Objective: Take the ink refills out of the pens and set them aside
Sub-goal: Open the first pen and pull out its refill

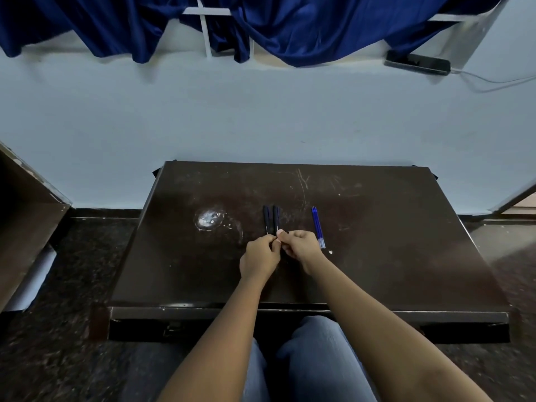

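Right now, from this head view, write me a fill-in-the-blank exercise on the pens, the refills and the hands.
1. Side by side on the table lie ____ dark pens.
2. The blue refills lie to the pens' ____, from where the person sits.
3. The left hand and the right hand meet at the pens' ____ ends.

Missing words: two; right; near.

Surface (377,256): dark brown, pale scratches, one whitish scuff. Pens (271,220): dark navy. Refills (317,227): bright blue. Curtain (290,33): deep blue. Wall (261,117): pale blue-grey. Floor (87,256): dark, speckled. My jeans (319,358): faded blue.
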`<control>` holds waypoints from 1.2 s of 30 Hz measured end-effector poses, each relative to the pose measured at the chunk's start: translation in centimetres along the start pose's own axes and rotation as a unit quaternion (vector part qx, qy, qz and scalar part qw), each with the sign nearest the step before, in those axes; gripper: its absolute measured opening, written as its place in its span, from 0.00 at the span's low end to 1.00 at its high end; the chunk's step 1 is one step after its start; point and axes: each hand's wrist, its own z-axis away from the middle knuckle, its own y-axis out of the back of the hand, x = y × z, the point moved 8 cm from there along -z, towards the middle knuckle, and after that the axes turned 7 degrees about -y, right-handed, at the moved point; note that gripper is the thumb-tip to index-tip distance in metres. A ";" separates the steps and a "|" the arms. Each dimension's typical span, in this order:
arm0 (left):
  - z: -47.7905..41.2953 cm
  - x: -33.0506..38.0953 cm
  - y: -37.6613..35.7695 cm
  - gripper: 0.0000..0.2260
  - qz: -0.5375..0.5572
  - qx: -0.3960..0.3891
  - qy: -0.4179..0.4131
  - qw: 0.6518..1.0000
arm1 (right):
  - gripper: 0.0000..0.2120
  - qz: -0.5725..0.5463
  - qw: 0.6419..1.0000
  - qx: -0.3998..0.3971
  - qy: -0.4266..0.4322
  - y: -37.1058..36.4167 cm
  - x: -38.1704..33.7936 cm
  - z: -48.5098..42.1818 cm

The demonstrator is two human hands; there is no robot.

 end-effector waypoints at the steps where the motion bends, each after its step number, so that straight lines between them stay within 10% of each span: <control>1: 0.0 0.0 -0.1 0.11 -0.004 0.000 -0.005 1.000 | 0.14 -0.003 1.000 0.002 -0.014 0.1 0.2 -0.2; 14: -1.0 -0.3 -2.0 0.15 0.117 0.002 0.067 0.991 | 0.09 -0.191 0.977 0.054 -0.076 1.6 -1.4 -2.1; 22: -0.9 -1.7 -2.9 0.12 0.278 0.037 0.123 0.952 | 0.08 0.149 0.979 0.134 0.032 2.6 -1.1 -3.5; 30: -1.1 -1.8 -3.0 0.14 0.253 0.042 0.116 0.959 | 0.09 0.093 0.973 0.187 0.096 2.7 -1.1 -2.2; 36: -2.3 -0.3 -2.3 0.13 0.203 0.051 0.053 0.976 | 0.17 -0.054 0.997 0.032 0.039 -0.1 -0.8 -1.9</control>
